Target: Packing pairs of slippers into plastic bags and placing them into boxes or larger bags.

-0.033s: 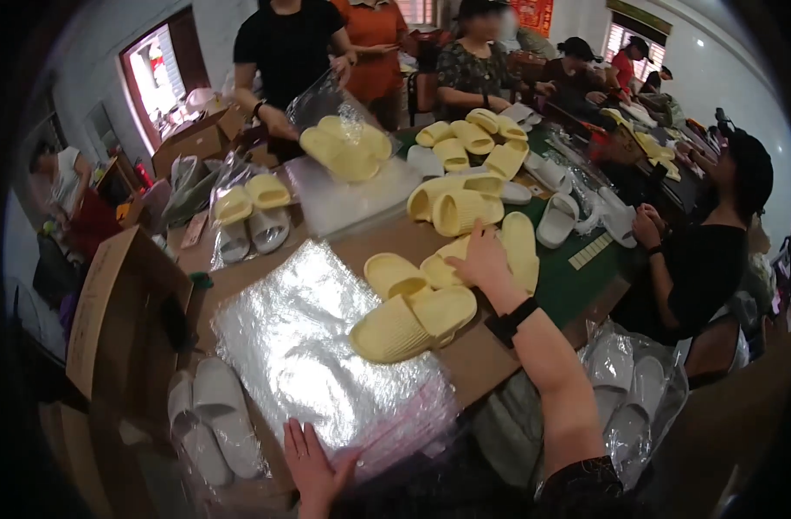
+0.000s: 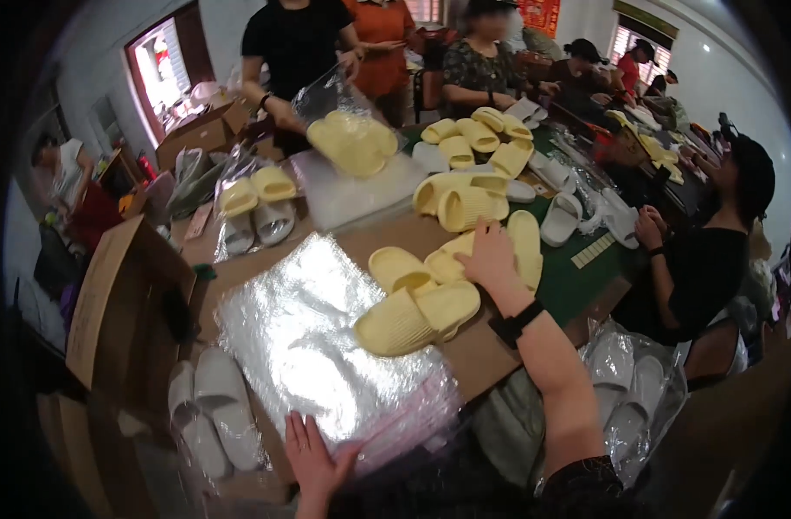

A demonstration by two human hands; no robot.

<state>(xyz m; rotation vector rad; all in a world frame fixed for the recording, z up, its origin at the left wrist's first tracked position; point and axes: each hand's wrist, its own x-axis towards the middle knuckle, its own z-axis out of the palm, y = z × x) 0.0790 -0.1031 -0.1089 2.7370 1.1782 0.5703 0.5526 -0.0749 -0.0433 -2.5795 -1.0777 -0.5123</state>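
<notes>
Resting our left hand [image 2: 314, 458] with fingers apart on the near part of the shiny clear bags [image 2: 296, 311], we have our right hand [image 2: 492, 255] over a yellow slipper [image 2: 446, 262] on the table [image 2: 486, 356]; whether it grips or merely touches, we cannot tell. Nearer us, more yellow slippers [image 2: 394, 324] overlap one another, partly on the bags. As far as we can judge, the packing is partway along. Done, it seems: yellow and pale slippers in one bag [image 2: 270, 186] at the left, and a bagged pale pair [image 2: 610, 368] beside our right forearm [image 2: 564, 381]. Across from us, a co-worker [image 2: 296, 52] holds up a bag with yellow slippers [image 2: 352, 145] inside. Left to do, we think: those near our right hand and the loose yellow pile [image 2: 472, 209] beyond, all unbagged
</notes>
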